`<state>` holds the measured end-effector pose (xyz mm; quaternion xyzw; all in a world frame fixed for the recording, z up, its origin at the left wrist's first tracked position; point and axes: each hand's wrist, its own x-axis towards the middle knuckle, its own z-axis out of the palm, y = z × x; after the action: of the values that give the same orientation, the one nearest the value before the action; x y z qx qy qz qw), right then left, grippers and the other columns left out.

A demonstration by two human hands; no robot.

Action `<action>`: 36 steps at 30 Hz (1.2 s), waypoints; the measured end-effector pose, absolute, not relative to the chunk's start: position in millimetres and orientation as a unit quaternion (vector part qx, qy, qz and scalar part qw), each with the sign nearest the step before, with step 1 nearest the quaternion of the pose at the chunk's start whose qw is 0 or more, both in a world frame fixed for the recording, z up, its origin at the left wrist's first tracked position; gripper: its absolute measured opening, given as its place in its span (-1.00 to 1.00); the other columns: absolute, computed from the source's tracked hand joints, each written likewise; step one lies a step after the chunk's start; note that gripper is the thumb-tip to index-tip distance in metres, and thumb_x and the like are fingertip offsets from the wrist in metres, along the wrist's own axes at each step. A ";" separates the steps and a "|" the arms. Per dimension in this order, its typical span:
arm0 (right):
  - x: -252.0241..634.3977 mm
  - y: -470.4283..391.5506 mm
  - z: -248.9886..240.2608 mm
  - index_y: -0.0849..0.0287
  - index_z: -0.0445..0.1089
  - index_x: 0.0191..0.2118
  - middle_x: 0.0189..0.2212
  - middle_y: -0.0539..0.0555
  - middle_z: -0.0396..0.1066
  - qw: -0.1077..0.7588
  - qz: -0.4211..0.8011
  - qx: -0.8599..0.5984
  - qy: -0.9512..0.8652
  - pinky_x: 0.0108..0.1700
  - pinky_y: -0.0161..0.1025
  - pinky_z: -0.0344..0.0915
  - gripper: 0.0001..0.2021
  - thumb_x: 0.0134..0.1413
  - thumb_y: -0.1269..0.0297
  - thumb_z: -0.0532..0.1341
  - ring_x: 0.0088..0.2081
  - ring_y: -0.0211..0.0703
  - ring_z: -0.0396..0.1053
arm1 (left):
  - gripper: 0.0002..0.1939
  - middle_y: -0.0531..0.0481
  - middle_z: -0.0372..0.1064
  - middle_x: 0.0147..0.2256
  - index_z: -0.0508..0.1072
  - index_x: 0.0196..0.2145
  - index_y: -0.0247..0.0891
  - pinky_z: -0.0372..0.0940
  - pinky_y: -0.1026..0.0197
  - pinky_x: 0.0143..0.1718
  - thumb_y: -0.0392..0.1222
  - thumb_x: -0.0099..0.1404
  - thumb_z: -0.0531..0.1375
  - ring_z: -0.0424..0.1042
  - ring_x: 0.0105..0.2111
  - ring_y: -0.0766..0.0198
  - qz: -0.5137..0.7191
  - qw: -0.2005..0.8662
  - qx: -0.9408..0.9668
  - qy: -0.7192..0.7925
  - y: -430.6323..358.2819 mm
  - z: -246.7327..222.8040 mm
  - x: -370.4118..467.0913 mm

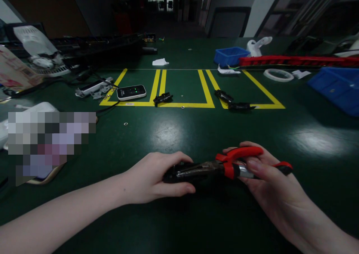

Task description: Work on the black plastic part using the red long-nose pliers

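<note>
My left hand (165, 177) is closed around a black part (182, 173) low over the green table, thumb on the near side and fingers on the far side. The part's exact kind is not clear. In my right hand (266, 175) is a pair of pliers with red handles (244, 153). Their dark jaws (209, 168) point left and meet the right end of the black part; whether they grip it is too dark to tell. Similar black pieces lie farther back: one (163, 99) on the middle yellow tape, another two (224, 96) at the right-hand tape.
Yellow tape (182, 105) marks areas on the green table (140, 138). A white device with green lights (131, 92) lies left of centre. Blue bins (339, 89) and a tape roll (278, 75) are at right. A blurred-out phone-like object (53, 149) lies at left.
</note>
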<state>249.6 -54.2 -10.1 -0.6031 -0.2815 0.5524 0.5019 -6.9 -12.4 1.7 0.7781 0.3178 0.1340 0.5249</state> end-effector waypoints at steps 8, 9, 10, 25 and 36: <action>248.2 -53.2 2.1 -0.06 0.43 -0.14 -0.22 -0.01 0.60 0.500 0.566 -0.589 -0.287 0.02 0.01 0.47 -0.52 -0.26 0.05 0.49 -0.10 0.05 0.55 | -0.65 0.04 0.43 -0.29 0.38 0.01 -0.26 0.21 0.28 -0.35 -0.01 0.38 0.19 0.37 -0.37 0.30 0.139 0.531 0.772 0.321 -13.2 4.1 -7.3; 247.9 -53.1 3.3 -0.06 0.44 -0.14 -0.23 -0.01 0.60 0.501 0.564 -0.590 -0.288 0.02 0.01 0.47 -0.53 -0.26 0.05 0.49 -0.10 0.05 0.55 | -0.66 0.05 0.42 -0.30 0.38 0.01 -0.26 0.21 0.29 -0.36 -0.02 0.38 0.20 0.37 -0.37 0.30 0.140 0.532 0.772 0.319 -13.2 4.2 -7.3; 247.5 -53.0 4.2 -0.06 0.44 -0.15 -0.23 -0.01 0.60 0.504 0.562 -0.589 -0.289 0.01 0.01 0.47 -0.53 -0.27 0.05 0.50 -0.11 0.05 0.55 | -0.66 0.05 0.42 -0.30 0.39 0.00 -0.26 0.20 0.29 -0.36 -0.01 0.38 0.20 0.37 -0.37 0.30 0.142 0.531 0.772 0.318 -13.2 4.2 -7.4; 244.4 -51.1 6.0 0.01 0.48 -0.14 -0.20 0.03 0.59 0.496 0.602 -0.568 -0.262 0.08 0.05 0.44 -0.53 -0.26 0.08 0.49 -0.07 0.06 0.54 | -0.64 0.02 0.43 -0.32 0.42 -0.01 -0.27 0.23 0.30 -0.40 0.01 0.35 0.23 0.37 -0.39 0.29 0.156 0.535 0.763 0.328 -14.0 2.6 -6.8; 248.3 -52.1 9.2 0.00 0.50 -0.16 -0.19 0.00 0.60 0.512 0.609 -0.546 -0.264 0.07 -0.06 0.47 -0.64 -0.16 0.13 0.47 -0.04 0.02 0.54 | -0.58 -0.01 0.45 -0.21 0.40 0.09 -0.21 0.30 0.29 -0.36 -0.02 0.34 0.25 0.41 -0.31 0.26 0.157 0.528 0.764 0.337 -14.2 1.6 -7.2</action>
<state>248.3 -52.1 9.2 -0.5457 -0.2639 0.6087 0.5118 -7.2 -14.2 1.6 0.7639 0.3366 0.1568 0.5279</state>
